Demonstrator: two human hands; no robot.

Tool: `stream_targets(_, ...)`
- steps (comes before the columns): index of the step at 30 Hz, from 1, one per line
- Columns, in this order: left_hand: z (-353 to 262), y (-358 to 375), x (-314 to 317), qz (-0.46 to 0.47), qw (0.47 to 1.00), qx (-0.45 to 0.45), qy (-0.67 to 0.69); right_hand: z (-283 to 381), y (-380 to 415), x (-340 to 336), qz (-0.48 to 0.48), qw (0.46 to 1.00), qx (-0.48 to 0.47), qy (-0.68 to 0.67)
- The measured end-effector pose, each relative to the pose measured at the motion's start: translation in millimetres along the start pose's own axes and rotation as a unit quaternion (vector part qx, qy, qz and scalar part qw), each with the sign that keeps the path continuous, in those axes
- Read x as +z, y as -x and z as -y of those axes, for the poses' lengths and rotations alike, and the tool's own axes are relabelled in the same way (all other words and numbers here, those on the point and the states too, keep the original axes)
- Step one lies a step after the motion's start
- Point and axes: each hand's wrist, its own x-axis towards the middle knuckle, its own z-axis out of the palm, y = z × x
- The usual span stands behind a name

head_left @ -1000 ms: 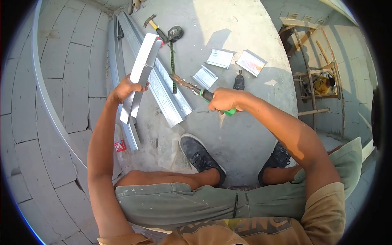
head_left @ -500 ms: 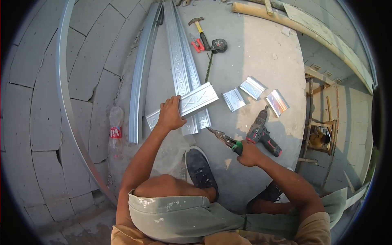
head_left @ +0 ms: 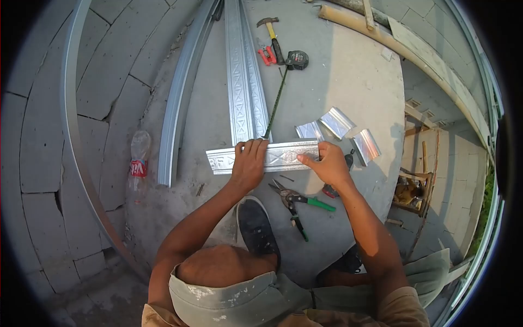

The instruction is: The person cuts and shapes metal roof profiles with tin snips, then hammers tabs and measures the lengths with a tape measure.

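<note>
A short length of silvery metal channel (head_left: 286, 157) with a stamped pattern lies level across my two hands. My left hand (head_left: 250, 163) is wrapped over its middle, fingers on the far edge. At the right end, my right hand (head_left: 327, 162) grips it, thumb on the face. Just below on the floor lie tin snips (head_left: 297, 203) with green and dark handles, jaws apart. Beyond the piece, long metal channels (head_left: 242, 82) run away from me, with the extended tape of a tape measure (head_left: 297, 60) beside them.
Three short cut channel pieces (head_left: 336, 123) lie to the right. A drill, mostly hidden (head_left: 330, 191), sits behind my right hand. A claw hammer (head_left: 272, 38) and red-handled tool (head_left: 267, 55) lie farther off. At left are a plastic bottle (head_left: 138, 163) and a block wall (head_left: 43, 141).
The tin snips have left my right hand and now lie on the floor. My right hand has taken the channel piece's right end, and the piece has turned level and come nearer.
</note>
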Motion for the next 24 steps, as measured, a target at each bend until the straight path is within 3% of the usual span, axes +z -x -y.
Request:
stream_targets(1, -0.1, 3.1, 3.1, 0.013, 1.000, -0.008, 0.002, -17.0, -8.4, 6.6, -0.028, 0.996, 0.001, -0.081)
stream_targets(5, -6.4, 3.7, 2.2, 0.101, 0.994, -0.001, 0.036, -27.9, -20.7, 14.4, -0.038, 0.988, 0.070, -0.130)
stream_targets(7, -3.7, 6.2, -9.0, 0.110, 0.994, -0.002, 0.019, -29.1, -21.4, 10.8, -0.044, 0.967, 0.090, -0.236)
stream_targets(9, 1.4, 15.3, -20.2, -0.136, 0.969, -0.189, 0.082, -42.8, -21.4, 4.3, -0.043, 0.970, 0.091, -0.221)
stream_targets(10, 23.1, 31.5, -2.9, -0.186, 0.949, -0.248, 0.059, -55.1, -24.3, 3.6, -0.051, 0.982, 0.064, -0.168)
stream_targets(11, 33.8, 42.0, 0.2, -0.184, 0.950, -0.246, 0.058, -62.4, -24.7, 4.3, -0.060, 0.991, 0.038, -0.117)
stream_targets(12, 42.2, 49.7, 0.2, -0.130, 0.893, -0.403, 0.153, -57.4, -22.3, 2.2, -0.061, 0.990, 0.038, -0.120)
stream_targets(13, 44.3, 50.2, -4.5, -0.072, 0.800, -0.545, 0.239, -47.0, -17.6, -1.3, -0.060, 0.994, 0.036, -0.084)
stream_targets(14, 44.7, 50.8, -7.3, -0.072, 0.801, -0.546, 0.236, -41.3, -15.6, -1.9, -0.057, 0.997, 0.035, -0.048)
stream_targets(16, 38.4, 43.6, -24.1, 0.014, 0.685, -0.587, 0.432, -46.6, -16.6, -0.5, -0.059, 0.997, -0.013, -0.054)
stream_targets(20, 42.9, 36.6, -29.7, 0.011, 0.698, -0.576, 0.425, -41.2, -10.7, -9.1, -0.091, 0.990, -0.095, -0.059)
stream_targets(22, 46.7, 34.0, -33.5, -0.008, 0.640, -0.505, 0.579, -42.9, -13.7, -16.4, -0.088, 0.987, -0.112, -0.071)
stream_targets(24, 40.7, 29.4, -35.6, -0.023, 0.624, -0.490, 0.608, -44.6, -18.1, -23.1, -0.088, 0.985, -0.128, -0.081)
